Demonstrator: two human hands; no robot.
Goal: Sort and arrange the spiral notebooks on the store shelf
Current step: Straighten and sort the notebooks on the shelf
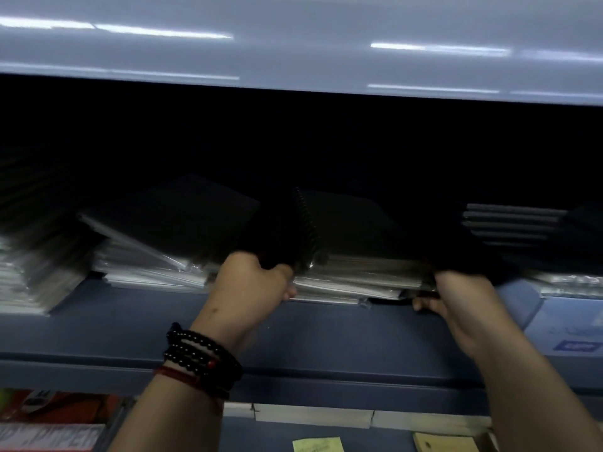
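A blue shelf is seen from below and in front, with the pale underside of an upper shelf above it. The back of the shelf is lost in darkness.

A middle stack of wrapped spiral notebooks is set near the front edge of the shelf, about midway along it. It is topped by a dark notebook, whose black spiral runs along its left side.

The left end of the stack is gripped by the left hand: the fingers are curled over the top beside the spiral, and the thumb is tucked under the lower notebooks. The right end is held by the right hand, with the thumb placed beneath the stack; its fingers are swallowed by shadow over the top, so their lie cannot be told exactly.

Black bead bracelets and a red cord are worn on the left wrist.

A left pile of notebooks, its top ones tilted, is found just beside the stack. A right pile is seen further back, toward the right end. A label is fixed at the front right corner.
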